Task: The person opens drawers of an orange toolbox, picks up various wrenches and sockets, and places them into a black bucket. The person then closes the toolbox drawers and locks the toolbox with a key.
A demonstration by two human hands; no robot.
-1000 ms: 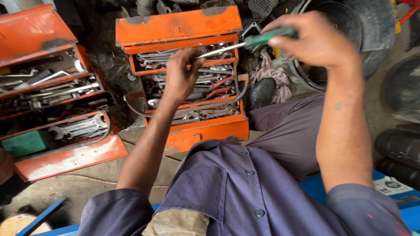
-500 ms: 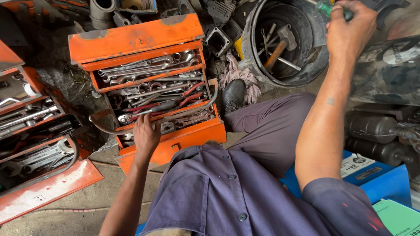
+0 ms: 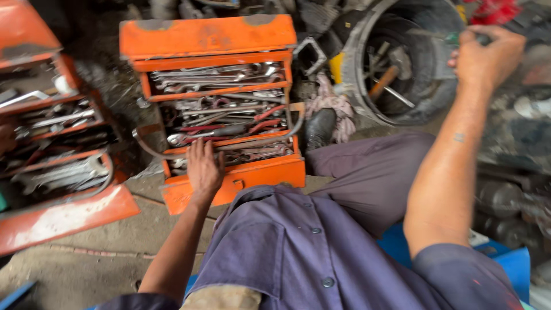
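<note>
Right hand (image 3: 485,57) swung right — screwdriver (image 3: 459,39) in grip | left hand (image 3: 204,167) on toolbox (image 3: 229,172)

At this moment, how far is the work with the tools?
Done: the orange metal toolbox stands open, trays of spanners showing. In hand: the right hand grips a green-handled tool over the black round bucket; the left hand rests on the toolbox's lowest tray. Left: the tool is not yet put down.

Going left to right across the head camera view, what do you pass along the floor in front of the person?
Open orange toolbox at the left edge → middle orange toolbox with wrenches → left hand on its lower tray → black shoe → black bucket of tools → right hand holding a green-handled tool.
</note>
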